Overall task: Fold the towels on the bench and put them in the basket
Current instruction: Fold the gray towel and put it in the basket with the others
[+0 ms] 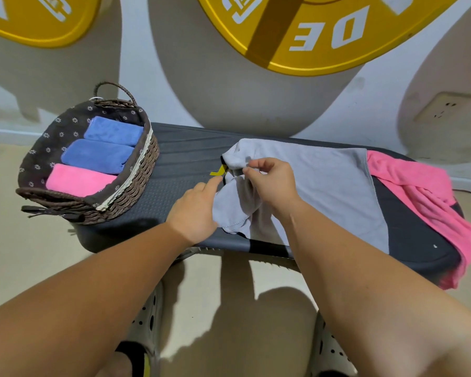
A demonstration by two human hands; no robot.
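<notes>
The right hand [272, 183] has its fingers [252, 166] curled, pinching the bunched left edge of the grey towel [324, 180]. The left hand [193, 210] lies just left of it, forefinger stretched along that edge. Its thumb is hidden under the cloth, so I cannot tell whether it grips. The grey towel lies spread across the middle of the worktop [174, 164]. A loose pink towel [424, 197] is heaped at the right end, hanging over the near edge. The basket [136, 183] stands on the left end, holding two blue rolls [101, 155] and a pink roll [79, 179].
</notes>
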